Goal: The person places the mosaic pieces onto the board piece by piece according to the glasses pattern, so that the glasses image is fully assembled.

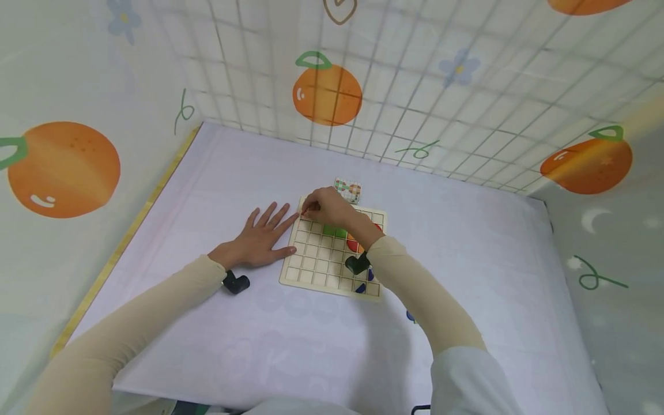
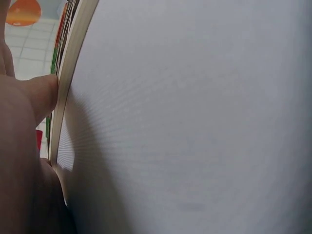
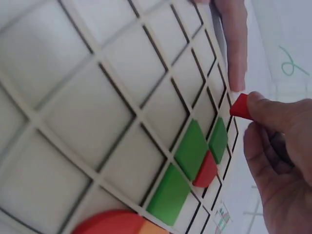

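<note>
A wooden grid board (image 1: 311,266) lies on the table. My left hand (image 1: 259,239) lies flat and spread at its left side, with thumb and little finger at the edge. Over the far left corner, my right hand (image 1: 332,208) pinches a small red piece (image 3: 240,107) between thumb and finger. In the right wrist view the red piece is tilted over the corner squares, close to a left fingertip. Green square pieces (image 3: 168,196), a red rounded piece (image 3: 205,170) and a larger red and orange piece (image 3: 109,224) sit in the grid. My right forearm hides part of the board.
A small patterned card (image 1: 349,189) lies just beyond the board's far edge. Dark blue pieces (image 1: 360,288) are on the near right squares, and another blue piece (image 1: 410,316) lies on the table beside my right sleeve. Fruit-print cloth walls (image 1: 249,86) surround the table.
</note>
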Action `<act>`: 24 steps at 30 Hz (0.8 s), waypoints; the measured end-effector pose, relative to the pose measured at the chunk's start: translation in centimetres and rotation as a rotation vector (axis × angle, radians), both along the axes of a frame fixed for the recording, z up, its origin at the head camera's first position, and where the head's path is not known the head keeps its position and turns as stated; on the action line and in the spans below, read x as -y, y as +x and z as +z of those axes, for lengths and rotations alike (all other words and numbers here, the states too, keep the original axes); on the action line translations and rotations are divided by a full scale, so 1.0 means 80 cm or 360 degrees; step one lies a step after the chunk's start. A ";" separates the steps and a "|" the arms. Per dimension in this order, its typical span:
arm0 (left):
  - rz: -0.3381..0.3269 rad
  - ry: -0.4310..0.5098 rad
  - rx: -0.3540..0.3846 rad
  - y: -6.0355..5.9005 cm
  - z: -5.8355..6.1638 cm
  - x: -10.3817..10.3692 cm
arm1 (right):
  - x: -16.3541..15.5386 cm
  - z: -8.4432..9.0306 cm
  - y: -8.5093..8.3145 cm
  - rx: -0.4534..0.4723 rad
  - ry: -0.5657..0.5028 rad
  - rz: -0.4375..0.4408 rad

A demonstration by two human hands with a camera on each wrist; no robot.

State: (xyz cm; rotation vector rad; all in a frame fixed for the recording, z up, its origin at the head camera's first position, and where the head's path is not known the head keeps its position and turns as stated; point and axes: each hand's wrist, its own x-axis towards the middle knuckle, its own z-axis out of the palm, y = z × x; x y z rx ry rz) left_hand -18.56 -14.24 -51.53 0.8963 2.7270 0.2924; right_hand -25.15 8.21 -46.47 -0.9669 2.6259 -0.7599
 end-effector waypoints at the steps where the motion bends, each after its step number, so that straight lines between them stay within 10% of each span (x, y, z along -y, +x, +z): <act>1: -0.0002 0.0002 0.0003 0.000 0.000 0.000 | 0.000 -0.001 -0.002 0.0007 0.0026 -0.0005; 24: 0.0002 0.0011 -0.0015 0.002 0.002 0.001 | -0.002 0.000 -0.003 -0.0199 0.0304 0.0138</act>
